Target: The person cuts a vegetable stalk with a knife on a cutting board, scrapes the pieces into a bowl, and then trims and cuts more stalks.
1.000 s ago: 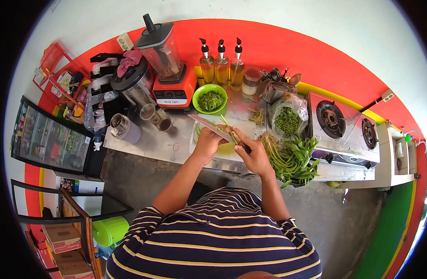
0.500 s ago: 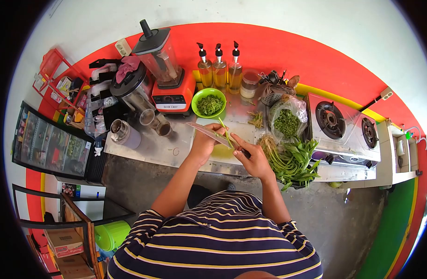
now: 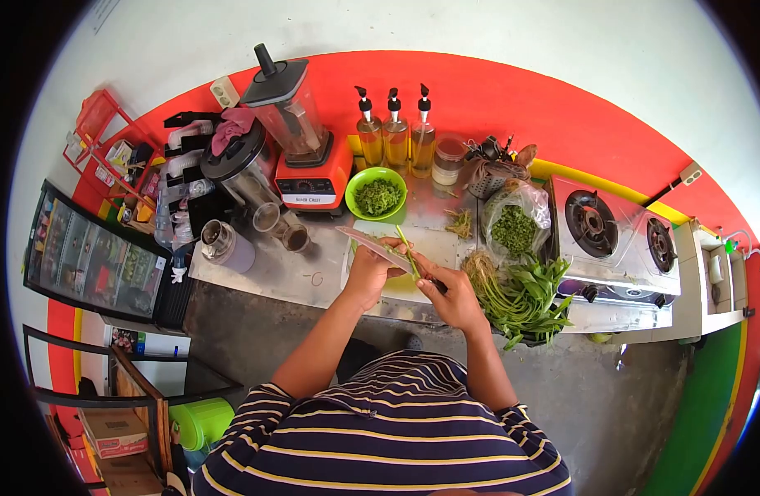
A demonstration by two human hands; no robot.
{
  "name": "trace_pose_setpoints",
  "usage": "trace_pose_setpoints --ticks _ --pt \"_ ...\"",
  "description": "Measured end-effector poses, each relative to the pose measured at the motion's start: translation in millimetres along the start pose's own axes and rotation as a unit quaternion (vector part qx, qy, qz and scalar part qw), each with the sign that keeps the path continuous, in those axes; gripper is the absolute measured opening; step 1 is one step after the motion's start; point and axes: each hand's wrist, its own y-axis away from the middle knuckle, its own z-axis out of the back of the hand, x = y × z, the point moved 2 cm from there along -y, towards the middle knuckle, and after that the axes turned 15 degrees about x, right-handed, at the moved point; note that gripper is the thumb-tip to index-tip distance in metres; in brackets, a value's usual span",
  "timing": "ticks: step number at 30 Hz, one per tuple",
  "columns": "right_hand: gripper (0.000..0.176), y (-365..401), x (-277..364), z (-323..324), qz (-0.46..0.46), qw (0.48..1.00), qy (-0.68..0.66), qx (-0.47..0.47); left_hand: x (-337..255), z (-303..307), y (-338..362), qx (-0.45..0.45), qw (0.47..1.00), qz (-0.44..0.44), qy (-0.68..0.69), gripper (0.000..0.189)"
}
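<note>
My left hand [image 3: 370,274] is closed around a thin green stalk [image 3: 406,248] above the counter, its fingers partly hidden behind a knife blade. In my right hand [image 3: 454,299] is the knife [image 3: 372,241], gripped by its dark handle, with the broad blade pointing left across the stalk. Beneath both hands lies a pale cutting board [image 3: 438,246]. To the right of my right hand is a bunch of leafy green vegetables [image 3: 529,302] with roots at its left end. Beyond the hands, a green bowl [image 3: 354,195] holds cut greens [image 3: 377,197].
A plastic bag [image 3: 535,207] of chopped greens stands near the gas stove [image 3: 620,273]. Behind are a red blender [image 3: 314,178], several pump bottles [image 3: 396,139] and a jar [image 3: 449,161]. Cups [image 3: 267,218] and a metal-topped container [image 3: 231,248] stand on the counter's left [image 3: 314,279].
The camera view has shifted slightly. My left hand has come a little nearer to my body, while both hands keep their hold on the stalk and the knife.
</note>
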Motion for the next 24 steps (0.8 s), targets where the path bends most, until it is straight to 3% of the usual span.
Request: trace_pose_setpoints --ticks 10,19,24 --pt "0.048 2.0 2.7 3.4 0.003 1.0 0.001 0.018 -13.4 6.2 -9.5 0.015 1.0 0.005 -0.014 0.02" --pt "0.052 2.0 -4.0 -0.4 0.008 1.0 -0.015 0.008 0.4 2.8 -1.3 0.002 0.998 0.024 0.052 0.022" --pt "0.052 0.9 -6.4 0.4 0.004 1.0 -0.02 0.012 2.6 3.6 -0.3 0.039 0.996 0.046 0.066 0.017"
